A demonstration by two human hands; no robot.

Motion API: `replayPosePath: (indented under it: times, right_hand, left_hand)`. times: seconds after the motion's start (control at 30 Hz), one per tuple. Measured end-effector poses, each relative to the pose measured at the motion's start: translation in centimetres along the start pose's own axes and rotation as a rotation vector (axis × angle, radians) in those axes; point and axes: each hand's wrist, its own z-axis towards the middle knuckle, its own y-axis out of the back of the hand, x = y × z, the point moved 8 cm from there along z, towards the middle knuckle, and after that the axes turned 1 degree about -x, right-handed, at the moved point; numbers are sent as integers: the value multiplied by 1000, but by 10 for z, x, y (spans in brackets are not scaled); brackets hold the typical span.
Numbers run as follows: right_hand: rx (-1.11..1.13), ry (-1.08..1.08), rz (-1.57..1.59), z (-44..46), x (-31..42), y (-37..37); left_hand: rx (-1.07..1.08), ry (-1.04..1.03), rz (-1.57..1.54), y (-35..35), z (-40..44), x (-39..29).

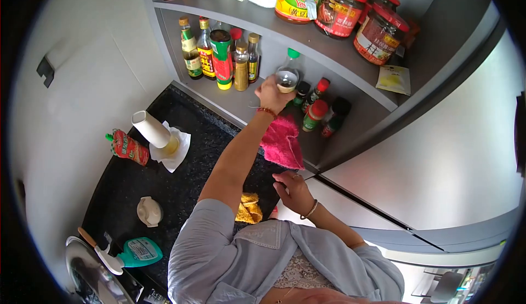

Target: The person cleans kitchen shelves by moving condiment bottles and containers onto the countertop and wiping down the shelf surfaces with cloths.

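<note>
My left hand [274, 95] reaches onto the lower shelf, its fingers closed around the lower part of a clear glass bottle [289, 67] with a green cap. A pink cloth [282, 145] hangs below that hand over the shelf's front edge; whether the hand also holds it I cannot tell. Closer to my body, my right hand [296, 192] is loosely curled in front of my chest, with nothing visible in it. Several small red- and dark-capped seasoning jars [315, 114] stand just right of the bottle.
Sauce bottles [206, 49] stand left on the lower shelf [219, 97]; sauce jars [339, 8] line the upper one. The black counter [192, 183] holds a ketchup pouch [130, 148], a white-topped container [152, 130], a beige lid [149, 211], a green spray bottle [141, 251] and a yellow cloth [250, 208].
</note>
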Motion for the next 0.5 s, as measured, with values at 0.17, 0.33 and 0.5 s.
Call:
replayPosePath:
  times: [0.17, 0.33, 0.5]
  right_hand:
    - [-168, 67, -157, 36, -11, 13]
    - [-229, 21, -465, 85, -20, 4]
    - [78, -204, -694, 128, -69, -54]
  left_hand:
    - [-246, -57, -360, 103, -69, 23]
    - [-258, -23, -203, 202, -151, 76]
    - [-349, 118, -38, 248, -201, 107]
